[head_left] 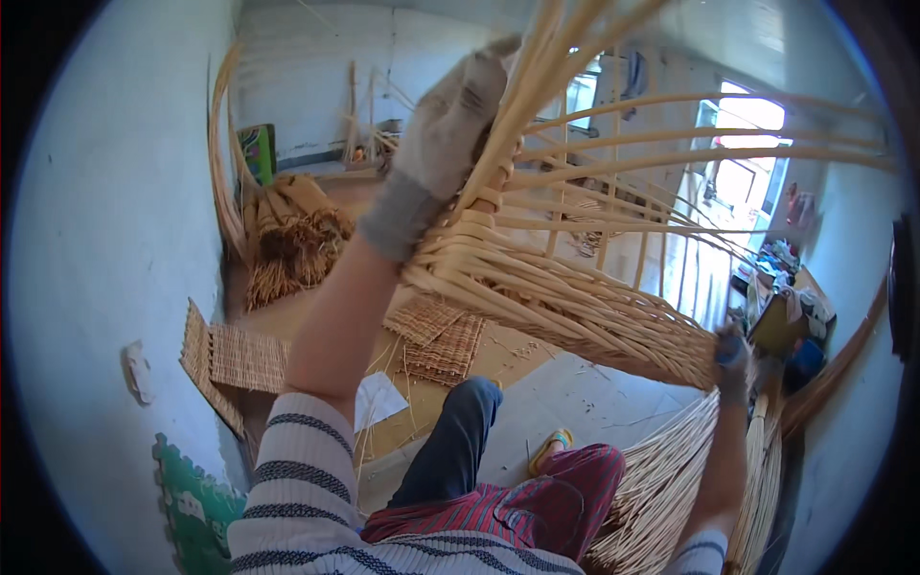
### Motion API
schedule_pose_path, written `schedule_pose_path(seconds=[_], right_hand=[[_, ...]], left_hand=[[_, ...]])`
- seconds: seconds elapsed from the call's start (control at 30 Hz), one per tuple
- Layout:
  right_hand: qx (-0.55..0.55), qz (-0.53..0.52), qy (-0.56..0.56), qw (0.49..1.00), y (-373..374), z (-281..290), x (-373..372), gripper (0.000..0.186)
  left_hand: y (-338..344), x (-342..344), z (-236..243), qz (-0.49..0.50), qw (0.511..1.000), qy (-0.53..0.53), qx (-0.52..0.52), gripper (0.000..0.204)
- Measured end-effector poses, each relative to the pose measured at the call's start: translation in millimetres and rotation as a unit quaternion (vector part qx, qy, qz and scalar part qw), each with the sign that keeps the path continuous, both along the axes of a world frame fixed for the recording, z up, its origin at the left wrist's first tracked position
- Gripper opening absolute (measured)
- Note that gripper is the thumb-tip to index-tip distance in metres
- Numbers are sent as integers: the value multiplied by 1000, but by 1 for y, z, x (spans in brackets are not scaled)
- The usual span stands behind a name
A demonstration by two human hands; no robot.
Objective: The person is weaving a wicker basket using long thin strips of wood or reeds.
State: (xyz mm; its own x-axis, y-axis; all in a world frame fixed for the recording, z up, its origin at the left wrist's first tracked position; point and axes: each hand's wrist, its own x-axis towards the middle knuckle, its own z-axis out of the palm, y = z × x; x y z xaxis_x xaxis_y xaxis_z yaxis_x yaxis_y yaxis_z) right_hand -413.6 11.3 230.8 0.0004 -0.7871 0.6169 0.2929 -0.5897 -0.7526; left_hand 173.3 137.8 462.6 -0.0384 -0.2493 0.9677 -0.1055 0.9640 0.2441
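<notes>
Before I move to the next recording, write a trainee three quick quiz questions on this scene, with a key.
1. True or false: the left hand is higher in the picture than the right hand.

2. Multiple choice: what is in the left hand's grip?
A) a broom
B) a woven wicker piece
C) a bucket

3. Fill in the colour: the jigsaw-edged panel low at the left wall is mostly ____.

Key: 1. True. 2. B. 3. Green.
</notes>
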Motion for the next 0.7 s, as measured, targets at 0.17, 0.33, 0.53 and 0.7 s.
schedule_pose_path(seconds=[0.17, 0.33, 0.53, 0.7], right_hand=[[5, 65, -104, 992, 16, -6, -18, 24], [160, -62, -84, 982, -13, -100, 14, 35], [290, -164, -23, 943, -12, -263, 0, 33], [334, -193, -64, 920, -14, -275, -26, 34]], left_hand=[[-173, 29, -127, -200, 932, 168, 250, 36], [-322, 65, -357, -325, 726, 275, 541, 40], [-322, 34, -505, -399, 619, 195, 647, 51], [-324, 19, -529, -231, 746, 45, 623, 53]])
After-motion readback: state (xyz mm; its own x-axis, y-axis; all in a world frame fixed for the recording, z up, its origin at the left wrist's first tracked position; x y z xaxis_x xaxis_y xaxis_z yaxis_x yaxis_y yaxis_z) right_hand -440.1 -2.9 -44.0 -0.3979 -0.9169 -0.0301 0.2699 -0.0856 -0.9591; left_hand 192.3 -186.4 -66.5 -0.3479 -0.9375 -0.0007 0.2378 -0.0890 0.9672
